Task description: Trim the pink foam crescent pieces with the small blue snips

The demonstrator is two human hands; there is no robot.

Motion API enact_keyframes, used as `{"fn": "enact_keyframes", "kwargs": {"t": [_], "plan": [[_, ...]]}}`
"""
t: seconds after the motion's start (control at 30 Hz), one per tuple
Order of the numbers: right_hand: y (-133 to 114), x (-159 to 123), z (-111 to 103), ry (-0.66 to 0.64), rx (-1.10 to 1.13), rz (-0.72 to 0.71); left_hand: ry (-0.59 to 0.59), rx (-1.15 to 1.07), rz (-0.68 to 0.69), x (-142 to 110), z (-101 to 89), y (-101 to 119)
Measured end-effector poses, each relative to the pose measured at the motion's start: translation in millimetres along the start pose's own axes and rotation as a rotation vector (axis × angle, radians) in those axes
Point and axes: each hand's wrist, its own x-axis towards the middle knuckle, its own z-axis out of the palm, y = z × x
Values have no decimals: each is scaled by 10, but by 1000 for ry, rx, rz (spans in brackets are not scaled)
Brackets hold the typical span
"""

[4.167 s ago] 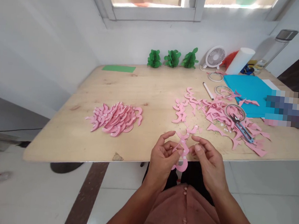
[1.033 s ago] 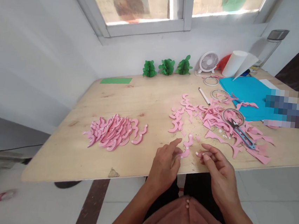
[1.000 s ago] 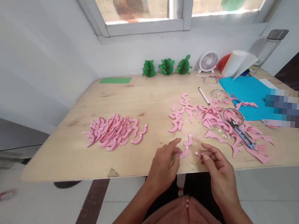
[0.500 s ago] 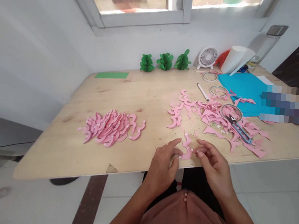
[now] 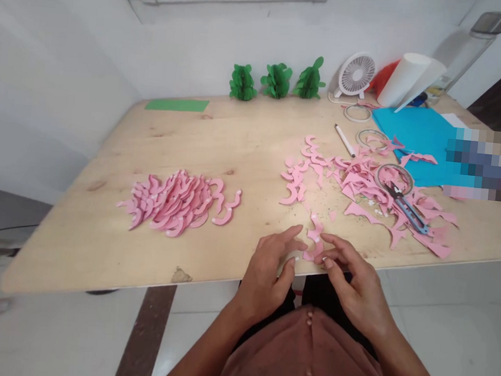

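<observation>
A wavy pink paper cutout (image 5: 315,241) lies near the table's front edge, between my two hands. Small white patches show on it. My left hand (image 5: 272,267) is on its left side, thumb and fingers spread, with a little white bit (image 5: 295,258) by the thumb tip. From the right, my right hand (image 5: 351,271) reaches the cutout's lower edge with curled fingers. Its thumb and a finger come together around a tiny white piece (image 5: 324,258), possibly tape. Left of my hands lies a heaped pile of similar pink cutouts (image 5: 182,202) with white patches.
More pink cutouts (image 5: 294,177) lie ahead, beside pink scraps (image 5: 359,184) with blue-handled scissors (image 5: 411,214) and a tape roll (image 5: 394,179) on top. Behind are a marker (image 5: 345,140), blue sheets (image 5: 409,132), a small fan (image 5: 356,75), green paper shapes (image 5: 276,81) and a green strip (image 5: 177,104).
My view has tilted down slightly. My right hand has come in against the cutout's right side. My left thumb and fingers have parted a little more.
</observation>
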Motion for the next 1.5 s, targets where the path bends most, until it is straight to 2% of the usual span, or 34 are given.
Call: {"fn": "enact_keyframes", "kwargs": {"t": [0.2, 0.63, 0.9, 1.03, 1.17, 1.3, 1.5], "plan": [[-54, 71, 47, -52, -78, -29, 9, -13, 30, -45, -10, -43], [-39, 123, 87, -39, -293, -94, 25, 37, 80, -45, 13, -58], [-8, 127, 105, -17, -372, -121, -27, 111, 107, -36, 12, -59], [-46, 124, 92, -26, -308, -64, -50, 154, 131, -31, 25, -64], [-74, 122, 78, -27, -207, -14, -14, 116, 128, -32, 23, -55], [-76, 127, 62, -35, -70, 11, 23, -73, 41, -40, 1, -18], [-75, 119, 53, -70, 92, 67, -6, -267, -90, -46, 19, 61]]}}
